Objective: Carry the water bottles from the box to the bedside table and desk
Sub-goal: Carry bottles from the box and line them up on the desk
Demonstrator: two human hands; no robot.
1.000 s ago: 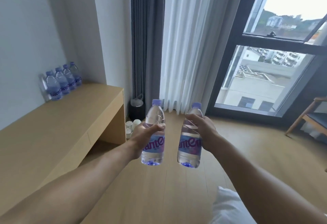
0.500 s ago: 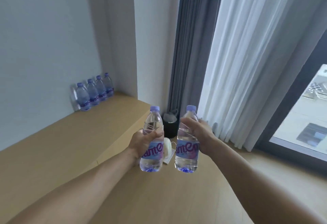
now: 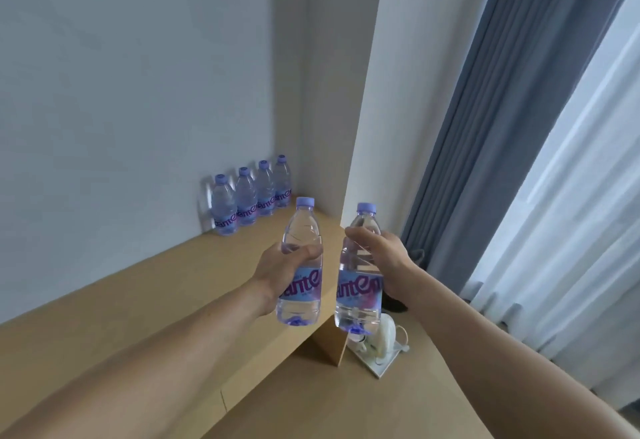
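Left hand (image 3: 284,267), at the centre of the frame, curls fingers and thumb round the shoulder of a clear plastic water bottle with a lilac cap and blue-purple label (image 3: 302,288), which it holds upright. Right hand (image 3: 382,258), just right of centre, grips a second, identical bottle (image 3: 358,294) in the same way. The two bottles hang side by side, close but not touching.

The step in hand appears to be carrying the pair to the light wooden desk (image 3: 138,303). To do it well:
- Keep both bottles vertical.
- Set each base flat on the desk before loosening the fingers.
- Place them beside the standing row without nudging it.

That row of four matching bottles (image 3: 251,197) stands against the wall at the desk's far corner. It lies up and to the left of both hands, and well apart from them. A grey curtain (image 3: 485,133) fills the right of the frame.
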